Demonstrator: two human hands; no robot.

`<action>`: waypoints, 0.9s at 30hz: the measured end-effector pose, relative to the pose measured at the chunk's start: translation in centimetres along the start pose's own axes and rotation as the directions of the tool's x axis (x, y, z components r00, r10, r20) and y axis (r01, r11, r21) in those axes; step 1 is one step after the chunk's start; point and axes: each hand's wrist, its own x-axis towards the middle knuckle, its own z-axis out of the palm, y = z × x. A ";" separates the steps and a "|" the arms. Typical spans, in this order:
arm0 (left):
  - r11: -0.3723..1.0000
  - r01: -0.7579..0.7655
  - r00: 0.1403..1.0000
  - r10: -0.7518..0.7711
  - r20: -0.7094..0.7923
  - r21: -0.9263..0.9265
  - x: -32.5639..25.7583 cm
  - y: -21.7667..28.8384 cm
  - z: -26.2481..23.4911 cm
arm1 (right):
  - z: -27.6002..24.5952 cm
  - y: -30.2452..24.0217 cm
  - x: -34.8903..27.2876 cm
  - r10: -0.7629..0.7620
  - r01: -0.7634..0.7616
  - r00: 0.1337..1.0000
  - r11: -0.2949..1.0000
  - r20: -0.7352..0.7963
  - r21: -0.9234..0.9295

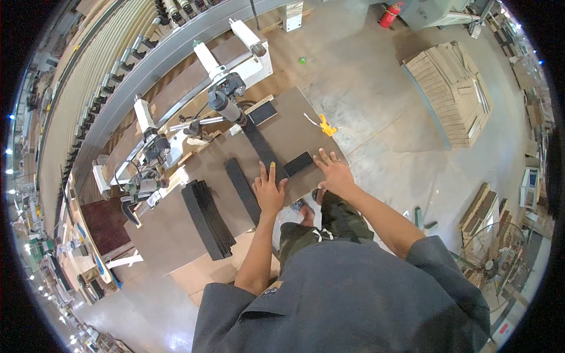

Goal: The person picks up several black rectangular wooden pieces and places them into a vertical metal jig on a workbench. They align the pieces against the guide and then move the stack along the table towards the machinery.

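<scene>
My left hand (269, 189) lies with its fingers stretched out on the near end of a long black strip (259, 141). The strip's far end sits under a drill-like machine head (226, 107). My right hand (336, 172) is open, fingers spread, at the right end of a short black block (298, 164), which lies crosswise beside the strip. A second long black strip (240, 183) rests to the left of my left hand. Farther left is a stack of several black strips (207, 220). Everything lies on a brown tabletop (159, 244).
Another short black block (263, 114) sits by the machine head. A yellow-orange object with a white cord (328, 125) lies at the table's right edge. Two more machine heads (154, 144) line the far side. Stacked boards (450, 94), a fan (491, 262) and a fire extinguisher (390, 15) stand right.
</scene>
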 end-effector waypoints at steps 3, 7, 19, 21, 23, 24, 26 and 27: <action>1.000 0.006 1.000 -0.006 0.021 -0.025 0.1 0.3 -0.6 | 0.2 0.4 -0.2 -0.016 0.018 0.999 0.999 -0.037 0.052; 0.991 0.026 0.994 -0.012 0.105 -0.133 0.8 2.6 -0.3 | 4.4 2.5 -0.2 -0.008 0.018 0.946 0.999 -0.325 0.027; 0.999 0.014 1.000 -0.015 -0.023 -0.035 0.1 1.2 -0.3 | -1.5 0.4 -0.7 -0.067 0.071 0.995 0.996 -0.078 0.048; 1.000 -0.002 0.999 0.001 -0.038 -0.024 0.3 1.2 -0.3 | -2.1 0.5 -0.7 -0.083 0.086 0.993 0.996 -0.085 0.037; 1.000 0.012 0.999 -0.013 -0.036 -0.017 0.3 1.2 -0.5 | -2.8 0.2 -0.8 -0.072 0.074 0.996 0.996 -0.051 0.048; 1.000 0.014 1.000 -0.014 -0.016 -0.022 0.2 1.0 -0.6 | -2.9 0.1 -0.9 -0.095 0.098 0.994 0.994 -0.052 0.041; 0.999 0.028 0.999 -0.028 -0.027 -0.021 0.4 0.3 -0.7 | -3.0 -0.1 -0.7 -0.084 0.084 0.994 0.996 -0.070 -0.007; 0.999 0.025 0.999 -0.024 0.025 -0.048 0.7 1.0 -0.6 | -2.5 0.6 -1.0 -0.067 0.067 0.995 0.998 -0.073 0.008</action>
